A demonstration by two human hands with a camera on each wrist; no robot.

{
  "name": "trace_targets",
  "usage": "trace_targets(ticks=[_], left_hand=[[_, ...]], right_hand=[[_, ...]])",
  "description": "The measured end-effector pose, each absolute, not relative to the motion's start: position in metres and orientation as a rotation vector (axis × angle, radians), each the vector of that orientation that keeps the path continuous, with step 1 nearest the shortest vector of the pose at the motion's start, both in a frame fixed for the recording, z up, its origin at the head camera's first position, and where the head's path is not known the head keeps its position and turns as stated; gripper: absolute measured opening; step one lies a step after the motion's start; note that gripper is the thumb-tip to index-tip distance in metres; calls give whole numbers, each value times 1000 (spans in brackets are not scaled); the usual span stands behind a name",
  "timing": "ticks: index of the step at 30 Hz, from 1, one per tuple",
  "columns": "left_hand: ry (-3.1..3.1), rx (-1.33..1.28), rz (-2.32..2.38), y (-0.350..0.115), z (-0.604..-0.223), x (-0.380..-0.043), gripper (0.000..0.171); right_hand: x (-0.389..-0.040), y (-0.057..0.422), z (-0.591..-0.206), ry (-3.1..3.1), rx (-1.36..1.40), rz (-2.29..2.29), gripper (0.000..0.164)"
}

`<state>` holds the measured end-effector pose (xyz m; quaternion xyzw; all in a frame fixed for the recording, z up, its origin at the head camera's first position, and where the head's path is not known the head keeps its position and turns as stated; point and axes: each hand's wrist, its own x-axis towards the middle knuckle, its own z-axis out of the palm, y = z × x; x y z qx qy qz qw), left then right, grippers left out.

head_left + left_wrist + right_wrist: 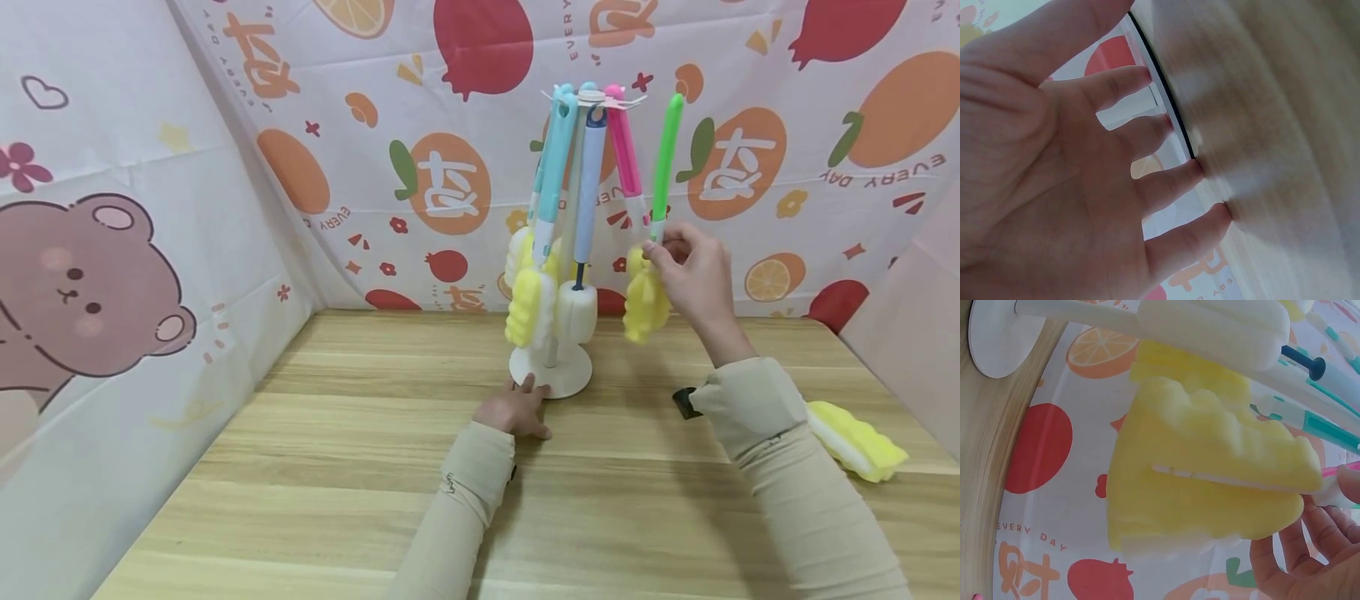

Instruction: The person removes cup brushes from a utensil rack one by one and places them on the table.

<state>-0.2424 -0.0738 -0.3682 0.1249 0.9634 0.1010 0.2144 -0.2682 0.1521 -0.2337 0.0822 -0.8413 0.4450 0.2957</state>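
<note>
A white stand (572, 379) with a round base stands near the back of the table, several sponge brushes hanging from its top hooks. Among them are a teal-handled brush (555, 167), a pale blue one (589, 187) and a pink one (624, 154). My left hand (513, 410) rests at the front of the base, fingers spread, fingertips down. To the right of the stand, my right hand (693, 271) pinches a green-handled sponge brush (667, 158) near its neck, handle up. Its yellow sponge head (1147, 512) hangs below the fingers, above the table.
Another yellow and white sponge (858, 442) lies on the wooden table (337, 467) at the right, partly behind my right sleeve. A printed cloth (337, 125) hangs behind the table and along its sides.
</note>
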Motion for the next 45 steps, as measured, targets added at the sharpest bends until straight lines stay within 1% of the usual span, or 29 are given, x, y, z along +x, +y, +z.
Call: trace_targets(ticks=[8, 16, 25, 36, 45], left_hand=[[2678, 355, 268, -73, -368, -244, 71], [2677, 341, 261, -73, -369, -244, 71], [2667, 346, 263, -73, -367, -243, 71], [2679, 358, 224, -73, -368, -244, 71], [2668, 355, 224, -73, -369, -244, 72]], right_hand=[[-266, 160, -233, -2241, 173, 1229, 32], [-267, 166, -240, -2228, 195, 1249, 26], [-267, 171, -243, -2287, 166, 1233, 31], [-269, 177, -246, -2355, 116, 1151, 30], [-270, 182, -250, -2409, 92, 1107, 33]])
